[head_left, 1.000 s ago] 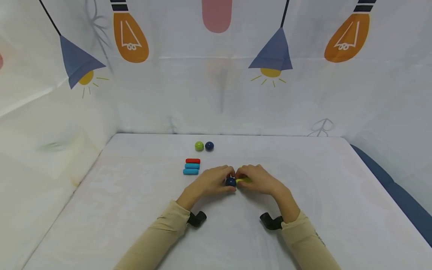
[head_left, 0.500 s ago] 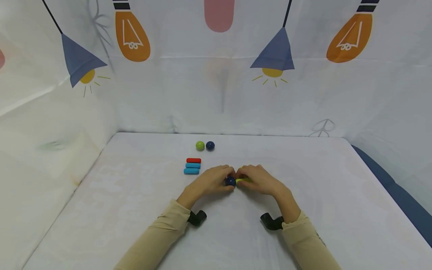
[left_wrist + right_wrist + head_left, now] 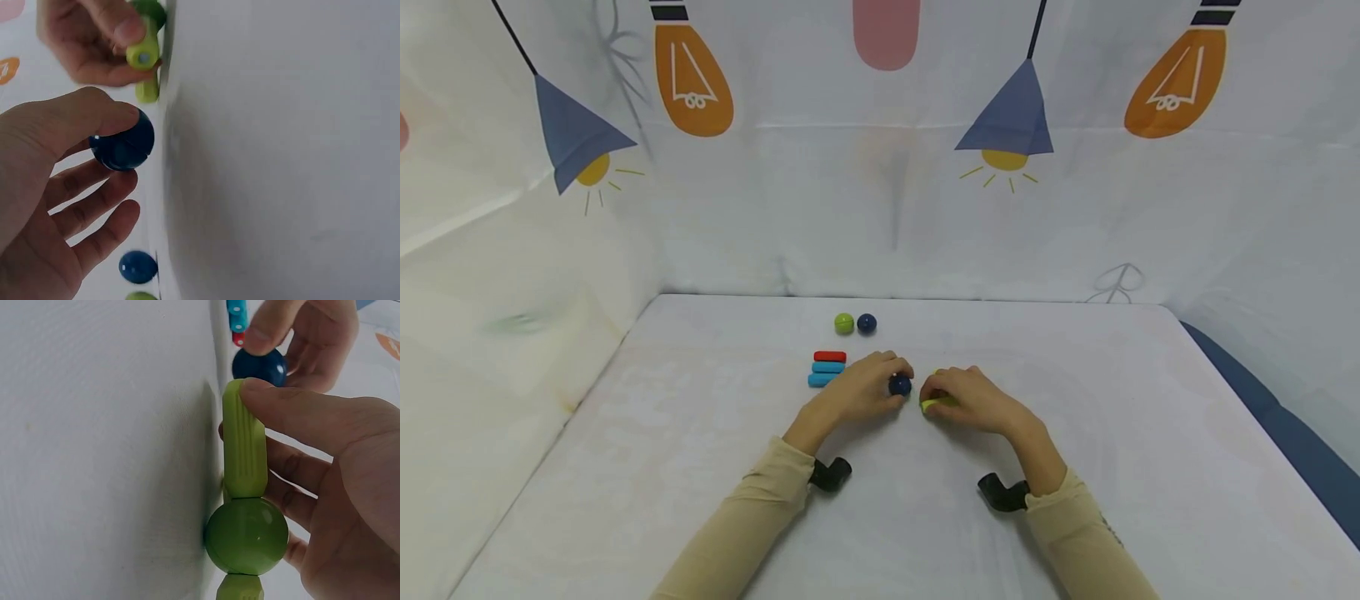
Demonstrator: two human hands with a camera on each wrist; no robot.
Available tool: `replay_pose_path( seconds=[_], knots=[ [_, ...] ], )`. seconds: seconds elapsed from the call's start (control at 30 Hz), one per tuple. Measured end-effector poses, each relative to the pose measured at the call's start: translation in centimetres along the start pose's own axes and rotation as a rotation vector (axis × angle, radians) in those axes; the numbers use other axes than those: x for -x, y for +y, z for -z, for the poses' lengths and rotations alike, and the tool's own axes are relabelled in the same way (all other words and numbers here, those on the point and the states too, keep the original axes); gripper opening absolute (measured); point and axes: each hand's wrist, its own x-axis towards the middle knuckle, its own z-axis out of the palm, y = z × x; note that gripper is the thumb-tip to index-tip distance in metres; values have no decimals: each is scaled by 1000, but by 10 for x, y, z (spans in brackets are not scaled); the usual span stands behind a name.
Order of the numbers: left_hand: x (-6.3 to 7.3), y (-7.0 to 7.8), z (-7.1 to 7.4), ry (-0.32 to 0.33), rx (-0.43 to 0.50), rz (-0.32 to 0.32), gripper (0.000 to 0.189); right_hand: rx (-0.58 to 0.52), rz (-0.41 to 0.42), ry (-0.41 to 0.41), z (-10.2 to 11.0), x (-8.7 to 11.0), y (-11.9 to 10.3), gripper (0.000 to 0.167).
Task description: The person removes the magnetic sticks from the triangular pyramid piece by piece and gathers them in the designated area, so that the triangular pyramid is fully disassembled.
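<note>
My left hand (image 3: 857, 387) pinches a dark blue ball (image 3: 128, 150) between thumb and fingers, just left of my right hand. A seam shows on the ball in the left wrist view. With thumb and fingers, my right hand (image 3: 976, 402) grips a ridged yellow-green rod (image 3: 242, 450). The rod joins a green ball (image 3: 247, 536), and another yellow-green rod (image 3: 240, 589) extends from that ball's other side. A hole shows in the gripped rod's end in the left wrist view. In the head view a gap separates the blue ball from the rod; my right hand covers most of the joined pieces.
Behind my left hand lie a red rod (image 3: 830, 357) and two light blue rods (image 3: 828, 367), side by side. Farther back sit a lime-green ball (image 3: 844, 323) and a second dark blue ball (image 3: 867, 323). A white cloth wall (image 3: 820, 208) rises at the table's far edge.
My left hand has drawn the dark blue ball away from the rod's end, to the left and slightly back. The right hand stays nearly in place with its rod.
</note>
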Motion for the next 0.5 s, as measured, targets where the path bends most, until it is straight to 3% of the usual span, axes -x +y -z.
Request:
replay_pose_path(
  seconds=[0.3, 0.5],
  knots=[
    [3, -45, 31, 269, 66, 114, 34, -2, -27, -18, -1, -2, 1, 8],
    [11, -76, 45, 362, 131, 225, 35, -24, -32, -33, -2, -3, 0, 8]
  ],
)
